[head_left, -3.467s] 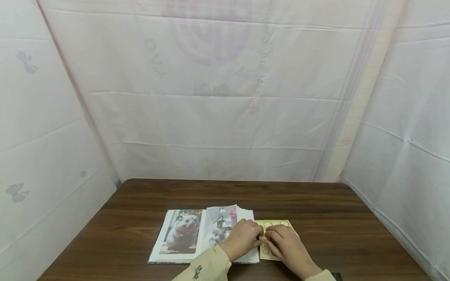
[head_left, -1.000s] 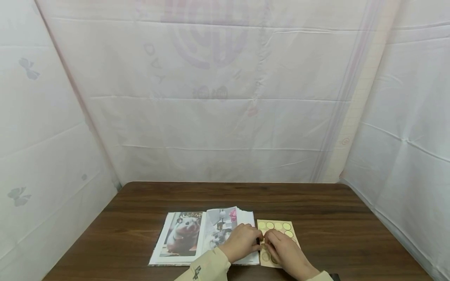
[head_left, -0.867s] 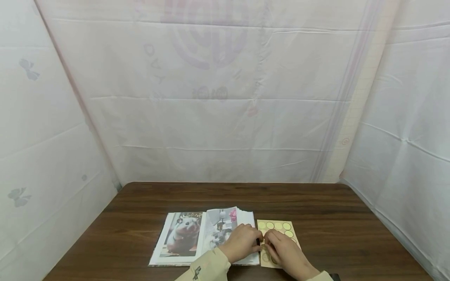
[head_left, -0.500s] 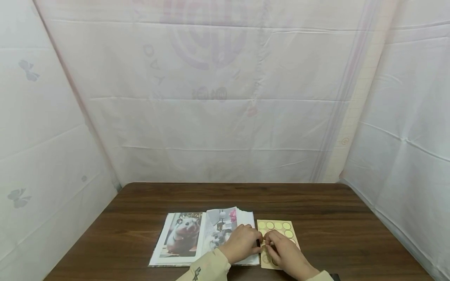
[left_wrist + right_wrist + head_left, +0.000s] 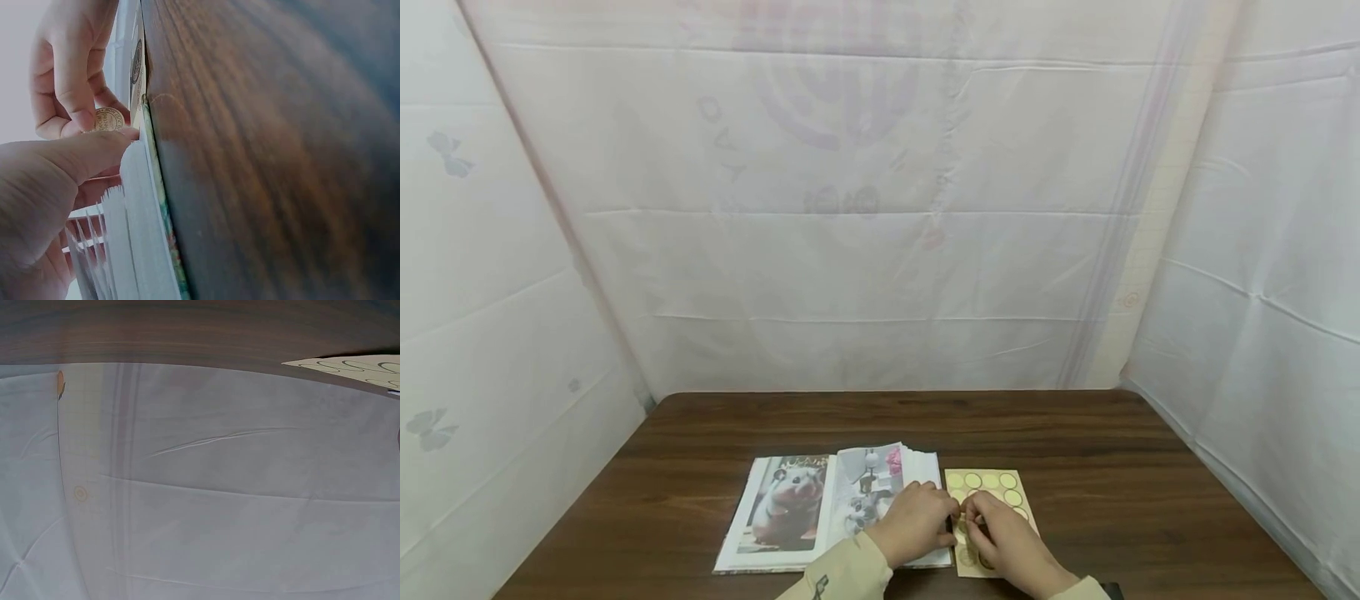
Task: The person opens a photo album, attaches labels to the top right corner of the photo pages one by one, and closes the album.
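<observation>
A sheet of round gold stickers lies flat on the table, just right of an open picture book. My right hand is over the sheet, its thumb and index finger pinching a round sticker that shows printed lettering in the left wrist view. My left hand rests on the book's right page, thumb and index finger apart at its edge beside the sheet. In the left wrist view the thumb tip reaches just below the sticker; whether it touches it is unclear. The right wrist view catches only a corner of the sheet.
The brown wooden table ends at white patterned cloth walls behind and at both sides. A small dark object sits by the right sleeve at the front. Loose page edges of the book fan out beneath the left hand.
Since the oldest frame the right hand has closed in from spread fingers to a pinch, and the sheet has shifted slightly toward me. The left hand has stayed nearly still on the book.
</observation>
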{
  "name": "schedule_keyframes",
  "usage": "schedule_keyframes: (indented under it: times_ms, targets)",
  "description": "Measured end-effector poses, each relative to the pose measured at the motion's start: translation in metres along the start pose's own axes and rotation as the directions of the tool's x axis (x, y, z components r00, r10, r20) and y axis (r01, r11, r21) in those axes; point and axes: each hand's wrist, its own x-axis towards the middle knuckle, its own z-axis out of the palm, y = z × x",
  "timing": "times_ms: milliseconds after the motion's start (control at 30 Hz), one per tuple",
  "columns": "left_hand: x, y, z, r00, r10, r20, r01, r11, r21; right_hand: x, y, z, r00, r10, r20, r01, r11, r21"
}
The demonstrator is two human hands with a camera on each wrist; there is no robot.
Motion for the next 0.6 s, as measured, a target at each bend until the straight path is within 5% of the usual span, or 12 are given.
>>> schedule_keyframes:
  times_ms: [333, 600]
  targets:
    - [-0.009, -0.007, -0.013, 1.0, 0.016, -0.012, -0.016, 1.0, 0.002, 0.001, -0.001, 0.001, 1.0, -0.018, -0.019, 0.019, 0.999, 0.034]
    - [-0.027, -0.02, -0.027, 0.982, 0.095, -0.161, -0.073, 0.988, 0.139, 0.0, 0.0, 0.0, 1.0, 0.004, -0.007, -0.004, 0.999, 0.045]
